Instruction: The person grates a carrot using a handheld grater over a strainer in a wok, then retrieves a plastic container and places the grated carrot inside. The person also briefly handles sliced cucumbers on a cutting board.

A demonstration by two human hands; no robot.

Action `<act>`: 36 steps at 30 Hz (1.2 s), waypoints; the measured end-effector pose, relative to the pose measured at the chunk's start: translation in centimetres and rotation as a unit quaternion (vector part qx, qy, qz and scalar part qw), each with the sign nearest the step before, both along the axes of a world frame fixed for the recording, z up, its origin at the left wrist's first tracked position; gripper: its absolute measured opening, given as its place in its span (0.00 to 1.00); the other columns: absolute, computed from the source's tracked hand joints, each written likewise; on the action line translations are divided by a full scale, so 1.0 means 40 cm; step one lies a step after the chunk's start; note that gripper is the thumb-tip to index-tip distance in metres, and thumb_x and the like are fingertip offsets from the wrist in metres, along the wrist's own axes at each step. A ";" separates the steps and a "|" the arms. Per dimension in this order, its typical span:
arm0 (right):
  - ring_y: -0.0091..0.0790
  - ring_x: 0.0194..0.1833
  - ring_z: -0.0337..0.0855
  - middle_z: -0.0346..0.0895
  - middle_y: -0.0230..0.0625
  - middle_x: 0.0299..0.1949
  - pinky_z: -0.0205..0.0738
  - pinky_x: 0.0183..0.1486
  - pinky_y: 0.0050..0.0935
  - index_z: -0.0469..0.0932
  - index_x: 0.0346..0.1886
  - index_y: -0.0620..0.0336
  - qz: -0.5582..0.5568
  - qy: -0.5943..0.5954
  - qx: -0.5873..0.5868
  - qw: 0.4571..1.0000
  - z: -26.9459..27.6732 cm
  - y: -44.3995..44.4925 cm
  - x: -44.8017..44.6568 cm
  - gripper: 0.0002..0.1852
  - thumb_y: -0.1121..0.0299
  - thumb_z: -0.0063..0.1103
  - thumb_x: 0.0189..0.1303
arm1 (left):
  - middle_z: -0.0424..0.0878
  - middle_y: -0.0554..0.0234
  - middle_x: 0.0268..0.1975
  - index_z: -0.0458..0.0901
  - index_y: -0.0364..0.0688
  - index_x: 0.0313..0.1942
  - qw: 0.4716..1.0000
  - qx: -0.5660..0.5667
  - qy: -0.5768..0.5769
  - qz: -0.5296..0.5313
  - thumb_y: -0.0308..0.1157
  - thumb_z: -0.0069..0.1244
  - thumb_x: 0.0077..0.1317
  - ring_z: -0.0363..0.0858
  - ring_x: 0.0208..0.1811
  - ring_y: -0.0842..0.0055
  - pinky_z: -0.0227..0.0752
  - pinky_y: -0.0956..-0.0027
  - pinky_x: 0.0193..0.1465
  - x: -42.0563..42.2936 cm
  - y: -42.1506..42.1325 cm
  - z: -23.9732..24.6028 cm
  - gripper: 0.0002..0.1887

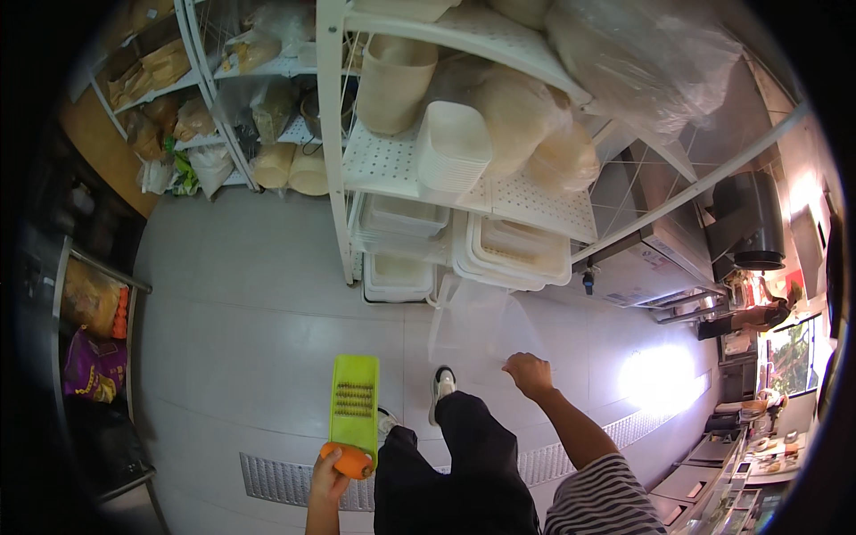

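Note:
My left hand [328, 476] holds a thick orange carrot [347, 461] together with the lower end of a lime-green plastic grater [355, 428]. Rows of metal teeth run across the middle of the grater, whose far end points away from me. On the other side, my right hand [531, 374] is closed on the edge of a translucent plastic bag [483, 321]. The bag hangs open over the floor, in front of the low shelf. My fingertips on that hand are partly hidden.
Ahead stands a white perforated-metal shelf [394, 160] with stacked plastic tubs [455, 147] and lidded containers [518, 247]. A metal rack [140, 294] with bagged goods is at left. A drain grate [274, 476] crosses the tiled floor. Another person [749, 319] is at far right.

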State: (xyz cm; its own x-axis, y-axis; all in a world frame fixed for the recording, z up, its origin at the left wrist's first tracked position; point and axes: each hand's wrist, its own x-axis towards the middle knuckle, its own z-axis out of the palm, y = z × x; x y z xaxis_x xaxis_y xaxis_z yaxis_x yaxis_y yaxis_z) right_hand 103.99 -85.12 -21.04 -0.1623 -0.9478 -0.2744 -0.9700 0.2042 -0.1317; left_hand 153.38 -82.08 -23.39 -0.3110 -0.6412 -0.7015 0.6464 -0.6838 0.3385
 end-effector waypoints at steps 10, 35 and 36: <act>0.43 0.46 0.83 0.83 0.35 0.39 0.77 0.47 0.46 0.82 0.40 0.50 0.041 0.048 0.064 0.996 0.246 0.119 -0.058 0.13 0.53 0.56 0.69 | 0.76 0.50 0.56 0.66 0.38 0.60 1.000 0.000 -0.002 -0.019 0.35 0.56 0.67 0.77 0.58 0.56 0.72 0.46 0.65 0.023 -0.022 0.075 0.25; 0.31 0.40 0.77 0.77 0.23 0.34 0.74 0.40 0.34 0.79 0.34 0.49 0.018 0.031 -0.147 0.988 -0.558 0.457 0.004 0.07 0.71 0.57 0.51 | 0.78 0.58 0.56 0.74 0.42 0.60 0.990 0.084 -0.053 -0.099 0.51 0.62 0.61 0.76 0.61 0.61 0.79 0.55 0.57 0.017 0.287 -0.327 0.33; 0.31 0.40 0.77 0.77 0.23 0.34 0.74 0.39 0.33 0.79 0.34 0.49 0.021 0.039 -0.166 0.985 -0.567 0.433 0.002 0.07 0.72 0.58 0.51 | 0.79 0.56 0.57 0.74 0.41 0.60 0.991 0.082 -0.034 -0.103 0.49 0.63 0.61 0.77 0.60 0.60 0.78 0.54 0.58 0.005 0.298 -0.356 0.33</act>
